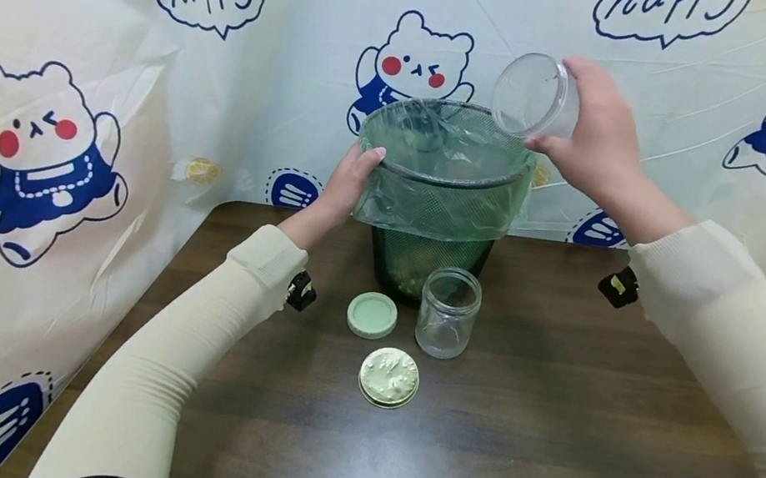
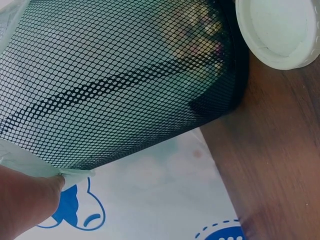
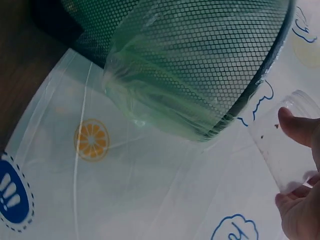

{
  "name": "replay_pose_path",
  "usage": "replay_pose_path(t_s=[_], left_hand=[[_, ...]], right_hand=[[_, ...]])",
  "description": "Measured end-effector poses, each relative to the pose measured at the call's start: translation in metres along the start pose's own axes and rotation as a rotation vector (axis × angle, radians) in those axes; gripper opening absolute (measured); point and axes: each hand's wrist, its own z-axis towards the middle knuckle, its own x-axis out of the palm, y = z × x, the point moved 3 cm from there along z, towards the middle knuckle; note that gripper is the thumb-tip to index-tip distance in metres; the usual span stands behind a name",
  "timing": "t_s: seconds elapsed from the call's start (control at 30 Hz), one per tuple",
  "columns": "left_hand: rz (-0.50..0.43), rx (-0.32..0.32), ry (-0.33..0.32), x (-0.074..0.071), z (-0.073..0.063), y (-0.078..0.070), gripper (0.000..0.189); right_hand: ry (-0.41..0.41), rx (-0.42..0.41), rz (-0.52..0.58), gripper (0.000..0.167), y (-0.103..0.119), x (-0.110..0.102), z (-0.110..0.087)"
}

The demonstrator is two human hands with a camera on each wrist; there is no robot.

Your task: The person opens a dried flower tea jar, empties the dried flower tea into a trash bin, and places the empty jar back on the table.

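Observation:
A black mesh trash bin (image 1: 434,269) lined with a thin green plastic bag (image 1: 441,211) stands at the back of the table. My left hand (image 1: 349,183) grips its left rim, thumb over the bag's edge; the other fingers are mostly hidden. Above the bin's right rim, my right hand (image 1: 594,131) holds a clear jar (image 1: 528,96) tilted on its side. A few dark specks cling to that jar's wall (image 3: 270,132) in the right wrist view. Some multicoloured contents (image 2: 200,37) show blurred through the mesh near the bin's bottom.
Close in front of the bin stands another clear jar (image 1: 447,317), upright and lidless. Beside it lies a pale green lid (image 1: 372,315), and nearer me a round lid with a crinkled, shiny top (image 1: 389,376). A printed cloth (image 1: 299,106) hangs behind the wooden table (image 1: 511,430).

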Motion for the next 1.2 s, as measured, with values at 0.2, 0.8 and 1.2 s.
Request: replay_pose_path(t_s=[0.2, 0.8, 1.2], left_hand=[[-0.008, 0.009, 0.001, 0.000, 0.000, 0.000, 0.052], [-0.006, -0.012, -0.008, 0.000, 0.000, 0.000, 0.056], [0.005, -0.024, -0.014, 0.000, -0.001, 0.000, 0.057]], right_hand=[[0.022, 0.150, 0.102, 0.087, -0.010, -0.007, -0.009], [0.138, 0.417, 0.411, 0.075, -0.040, -0.027, -0.050], [0.235, 0.371, 0.459, 0.067, -0.058, -0.008, -0.086]])
